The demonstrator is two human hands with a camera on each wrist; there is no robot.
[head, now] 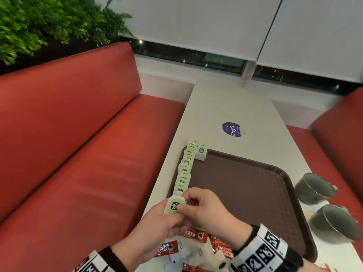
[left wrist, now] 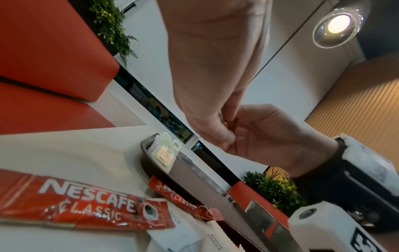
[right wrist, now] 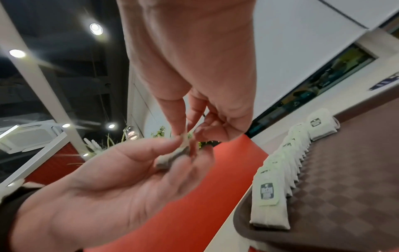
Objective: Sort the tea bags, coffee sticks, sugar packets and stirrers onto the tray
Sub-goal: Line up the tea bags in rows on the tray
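two red benches [head: 82, 134] flank one white table [head: 231, 107].

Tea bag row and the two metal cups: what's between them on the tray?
Head view: only bare brown tray lies between the tea bag row and the metal cups; nothing sorted there.

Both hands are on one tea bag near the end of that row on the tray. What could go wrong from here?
1. The row of tea bags leans along the tray edge; setting the held tea bag down hard might topple it.
2. The left hand and right hand hover over loose coffee sticks, easily swept aside.
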